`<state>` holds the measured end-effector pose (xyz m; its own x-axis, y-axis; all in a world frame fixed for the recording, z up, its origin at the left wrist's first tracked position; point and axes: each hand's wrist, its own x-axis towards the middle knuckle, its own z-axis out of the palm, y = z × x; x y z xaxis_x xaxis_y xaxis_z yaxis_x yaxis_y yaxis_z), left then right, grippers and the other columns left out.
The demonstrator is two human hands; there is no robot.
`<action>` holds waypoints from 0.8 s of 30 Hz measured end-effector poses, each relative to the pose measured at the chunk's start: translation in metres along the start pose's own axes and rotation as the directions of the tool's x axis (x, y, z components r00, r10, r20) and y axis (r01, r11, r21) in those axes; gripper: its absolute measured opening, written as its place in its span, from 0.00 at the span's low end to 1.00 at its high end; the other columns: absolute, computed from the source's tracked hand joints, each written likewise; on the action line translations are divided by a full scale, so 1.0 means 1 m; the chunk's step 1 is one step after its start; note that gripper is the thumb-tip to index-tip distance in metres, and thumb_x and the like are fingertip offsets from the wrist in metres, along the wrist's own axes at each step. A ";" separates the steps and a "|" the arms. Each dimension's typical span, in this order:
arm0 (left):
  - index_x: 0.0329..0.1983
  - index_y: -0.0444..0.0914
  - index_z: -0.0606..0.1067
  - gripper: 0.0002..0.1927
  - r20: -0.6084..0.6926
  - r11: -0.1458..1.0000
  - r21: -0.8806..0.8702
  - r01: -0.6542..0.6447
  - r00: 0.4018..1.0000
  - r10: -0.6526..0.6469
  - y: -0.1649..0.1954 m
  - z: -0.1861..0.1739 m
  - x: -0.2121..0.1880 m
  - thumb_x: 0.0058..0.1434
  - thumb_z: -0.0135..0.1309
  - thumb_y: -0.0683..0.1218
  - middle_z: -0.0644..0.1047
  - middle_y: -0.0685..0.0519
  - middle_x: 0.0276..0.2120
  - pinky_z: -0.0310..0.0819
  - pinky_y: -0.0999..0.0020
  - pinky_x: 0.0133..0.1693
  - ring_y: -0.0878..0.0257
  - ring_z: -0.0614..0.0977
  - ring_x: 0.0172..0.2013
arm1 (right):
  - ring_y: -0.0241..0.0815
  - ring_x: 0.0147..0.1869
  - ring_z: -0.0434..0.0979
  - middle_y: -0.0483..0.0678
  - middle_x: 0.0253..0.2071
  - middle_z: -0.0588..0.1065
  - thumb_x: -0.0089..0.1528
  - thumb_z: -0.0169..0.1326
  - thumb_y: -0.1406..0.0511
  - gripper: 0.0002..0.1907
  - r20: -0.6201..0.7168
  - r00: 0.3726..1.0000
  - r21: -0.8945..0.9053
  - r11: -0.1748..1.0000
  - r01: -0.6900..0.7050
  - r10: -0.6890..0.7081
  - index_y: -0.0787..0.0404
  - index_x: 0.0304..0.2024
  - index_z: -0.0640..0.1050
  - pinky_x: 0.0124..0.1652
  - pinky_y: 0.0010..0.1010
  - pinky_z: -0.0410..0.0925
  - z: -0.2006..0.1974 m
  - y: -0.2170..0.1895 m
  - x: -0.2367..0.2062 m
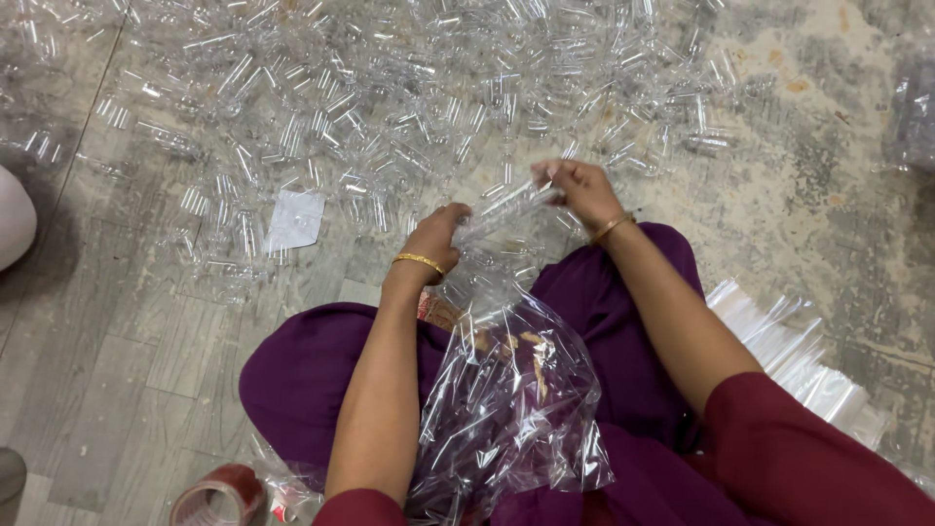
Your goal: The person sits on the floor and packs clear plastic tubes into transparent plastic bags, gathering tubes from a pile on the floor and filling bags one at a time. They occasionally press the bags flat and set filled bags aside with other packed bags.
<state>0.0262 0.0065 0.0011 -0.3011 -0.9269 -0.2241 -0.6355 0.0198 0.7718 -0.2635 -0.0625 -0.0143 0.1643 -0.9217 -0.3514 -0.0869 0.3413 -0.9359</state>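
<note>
I see a clear plastic tube (508,203) held level between both hands, just above the lap, so each end stays pinched. My left hand (435,237) curls closed on its near-left end; my right hand (577,185) grips the far-right end with fingers bent shut. Below, a crumpled clear bag (511,404) lies open on the lap. Farther off, a heap of clear tubes (390,88) spreads over the floor (828,195). A tape roll (216,499) sits near left, a stack of flat bags (799,351) right.
</note>
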 end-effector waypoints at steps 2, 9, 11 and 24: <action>0.60 0.42 0.67 0.34 -0.085 1.000 0.013 0.021 0.996 -0.019 0.000 -0.004 0.000 0.48 0.54 0.31 0.74 0.40 0.55 0.71 0.52 0.53 0.39 0.76 0.55 | 0.38 0.53 0.79 0.46 0.50 0.80 0.71 0.49 0.58 0.16 -0.098 0.991 -0.146 0.986 0.075 -0.090 0.60 0.54 0.80 0.48 0.33 0.74 0.003 -0.024 0.022; 0.60 0.42 0.65 0.35 -0.238 0.996 0.043 0.078 0.969 -0.065 0.000 0.005 0.026 0.48 0.56 0.33 0.73 0.39 0.54 0.71 0.48 0.51 0.37 0.75 0.53 | 0.75 0.72 0.53 0.70 0.67 0.61 0.57 0.65 0.52 0.38 0.077 0.831 -0.853 0.396 0.341 -0.552 0.61 0.65 0.72 0.65 0.61 0.58 -0.028 -0.087 0.130; 0.61 0.43 0.65 0.34 -0.233 0.992 0.041 0.124 0.966 -0.111 -0.002 0.009 0.035 0.48 0.55 0.32 0.74 0.39 0.54 0.71 0.48 0.51 0.37 0.76 0.53 | 0.77 0.73 0.51 0.72 0.67 0.60 0.54 0.68 0.49 0.45 0.176 0.875 -0.904 0.278 0.325 -0.451 0.59 0.68 0.69 0.67 0.62 0.54 -0.026 -0.090 0.151; 0.60 0.41 0.66 0.34 -0.234 0.983 0.103 0.151 0.964 -0.124 0.002 0.000 0.039 0.50 0.50 0.28 0.75 0.36 0.50 0.71 0.46 0.50 0.36 0.77 0.49 | 0.51 0.65 0.67 0.53 0.55 0.71 0.61 0.65 0.58 0.31 -0.013 0.837 -0.693 0.608 0.386 -0.547 0.60 0.63 0.70 0.59 0.46 0.69 -0.016 0.004 0.038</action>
<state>0.0132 -0.0294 -0.0064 -0.0455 -0.9839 -0.1728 -0.7438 -0.0821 0.6634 -0.2730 -0.0993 -0.0309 0.1724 -0.9607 0.2176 -0.6706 -0.2763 -0.6885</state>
